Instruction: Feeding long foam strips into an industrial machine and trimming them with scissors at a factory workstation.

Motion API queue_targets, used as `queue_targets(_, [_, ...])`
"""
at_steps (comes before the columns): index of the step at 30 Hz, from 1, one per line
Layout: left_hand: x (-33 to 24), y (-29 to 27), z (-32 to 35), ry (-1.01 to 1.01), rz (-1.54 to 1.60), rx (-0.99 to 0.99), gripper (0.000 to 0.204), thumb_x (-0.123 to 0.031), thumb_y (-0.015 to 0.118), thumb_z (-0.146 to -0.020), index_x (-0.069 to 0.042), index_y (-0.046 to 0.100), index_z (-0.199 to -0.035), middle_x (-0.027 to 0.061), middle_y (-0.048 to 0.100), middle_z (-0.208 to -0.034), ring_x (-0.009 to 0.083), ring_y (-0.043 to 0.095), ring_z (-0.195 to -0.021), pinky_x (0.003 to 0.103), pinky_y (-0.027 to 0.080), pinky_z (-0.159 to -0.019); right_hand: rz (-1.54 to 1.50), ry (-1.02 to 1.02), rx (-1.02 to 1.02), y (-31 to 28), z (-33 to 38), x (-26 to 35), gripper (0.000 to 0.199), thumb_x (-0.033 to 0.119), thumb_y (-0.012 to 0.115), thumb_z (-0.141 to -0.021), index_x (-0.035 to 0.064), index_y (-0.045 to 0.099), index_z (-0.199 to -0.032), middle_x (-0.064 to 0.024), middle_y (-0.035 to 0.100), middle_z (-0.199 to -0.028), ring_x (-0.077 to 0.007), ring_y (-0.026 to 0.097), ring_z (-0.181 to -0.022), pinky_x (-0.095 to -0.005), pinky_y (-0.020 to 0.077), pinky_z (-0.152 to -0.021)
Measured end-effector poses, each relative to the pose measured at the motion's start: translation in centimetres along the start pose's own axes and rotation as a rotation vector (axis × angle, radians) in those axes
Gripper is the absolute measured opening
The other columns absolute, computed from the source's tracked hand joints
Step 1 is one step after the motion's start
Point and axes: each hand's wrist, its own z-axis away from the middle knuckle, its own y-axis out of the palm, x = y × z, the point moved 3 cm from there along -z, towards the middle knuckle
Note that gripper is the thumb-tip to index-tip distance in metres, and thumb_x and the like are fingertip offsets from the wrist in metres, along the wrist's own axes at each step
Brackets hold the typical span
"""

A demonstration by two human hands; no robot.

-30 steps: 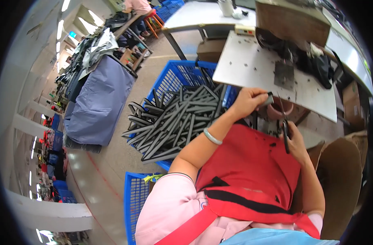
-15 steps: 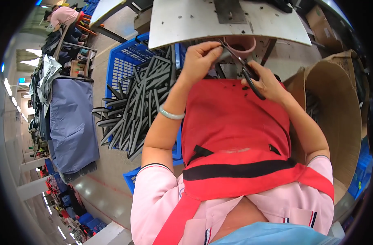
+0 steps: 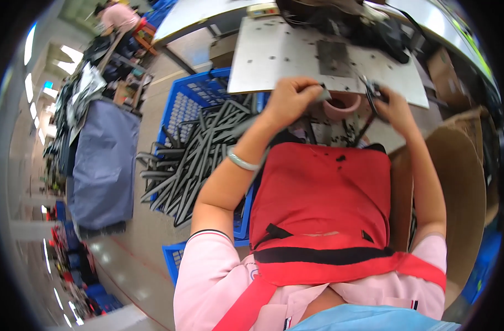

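My left hand (image 3: pixel 291 105) is pinched closed on a grey strip (image 3: pixel 323 94) with a dark end, whose tip pokes out past my thumb and fingers. Black-handled scissors (image 3: pixel 371 95) are in my right hand (image 3: pixel 396 112), blades pointing up and away from me, apart from the strip. Both hands are at the near edge of a white worktop (image 3: pixel 263 60), with a pink bucket (image 3: pixel 340 112) below the edge between them. Left of my left forearm, many similar grey and black strips (image 3: pixel 199 160) fill a blue plastic crate (image 3: pixel 177 91).
A red apron (image 3: pixel 318 193) with small dark scraps covers my lap. On the worktop lie a dark plate (image 3: pixel 333 58), scraps and a black bundle (image 3: pixel 373 33). An open cardboard box (image 3: pixel 456 182) stands at my right. Far left are a cloth-covered stack (image 3: pixel 106 165) and another person (image 3: pixel 119 17).
My hands have moved apart: the scissors have gone to the right, away from the strip. The view has shifted, showing more of the worktop.
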Motion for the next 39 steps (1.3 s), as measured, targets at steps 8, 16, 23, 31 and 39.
queue_targets(8, [-5.0,0.3,-9.8,0.307,-0.625,-0.108,0.025,-0.027,0.067,-0.083,-0.007,0.073,-0.098,0.0138,0.071,-0.086,0.0266,0.067,-0.080,0.034,0.051,-0.073,0.385,-0.092,-0.543,-2.6,-7.2,-9.2,0.036,0.025,0.064,-0.085,0.0066,0.063,-0.116,-0.0145,0.063,-0.111,-0.0329,0.056,-0.107,-0.0395,0.0418,-0.098])
queue_targets(16, [-3.1,1.0,-13.6,0.188,-0.591,-0.054,0.028,-0.031,0.067,-0.083,-0.011,0.074,-0.100,0.0132,0.072,-0.088,0.0301,0.068,-0.083,0.035,0.051,-0.079,0.361,-0.036,-0.544,-2.5,-6.5,-8.9,0.027,0.026,0.063,-0.085,0.0061,0.069,-0.103,-0.0142,0.064,-0.109,-0.0319,0.057,-0.106,-0.0390,0.0411,-0.099])
queue_targets(23, [-1.1,0.5,-14.1,0.030,-0.474,0.082,0.033,-0.037,0.069,-0.080,-0.011,0.075,-0.098,0.0112,0.073,-0.085,0.0219,0.069,-0.077,0.034,0.053,-0.075,0.273,-0.290,-0.732,-2.5,-6.6,-8.1,0.021,0.017,0.063,-0.084,0.0043,0.068,-0.101,-0.0141,0.065,-0.108,-0.0314,0.056,-0.109,-0.0410,0.0405,-0.097])
queue_targets(31, [-3.1,8.7,-4.7,0.560,-0.325,0.112,0.022,-0.026,0.068,-0.067,-0.007,0.074,-0.078,0.0165,0.068,-0.078,0.0345,0.066,-0.076,0.043,0.052,-0.073,-0.771,-0.050,0.313,9.2,6.2,6.4,0.027,0.021,0.061,-0.093,0.0004,0.056,-0.111,-0.0019,0.058,-0.083,-0.0110,0.055,-0.071,-0.0231,0.0447,-0.066])
queue_targets(39, [-2.1,1.6,2.4,0.111,-0.409,0.391,0.040,-0.039,0.055,-0.090,-0.003,0.069,-0.098,0.0189,0.067,-0.093,0.0336,0.064,-0.089,0.041,0.049,-0.078,-1.112,0.164,-0.123,3.3,5.7,6.2,0.033,0.037,0.057,-0.097,0.0046,0.059,-0.106,0.0007,0.056,-0.079,-0.0042,0.047,-0.064,-0.0202,0.0359,-0.055])
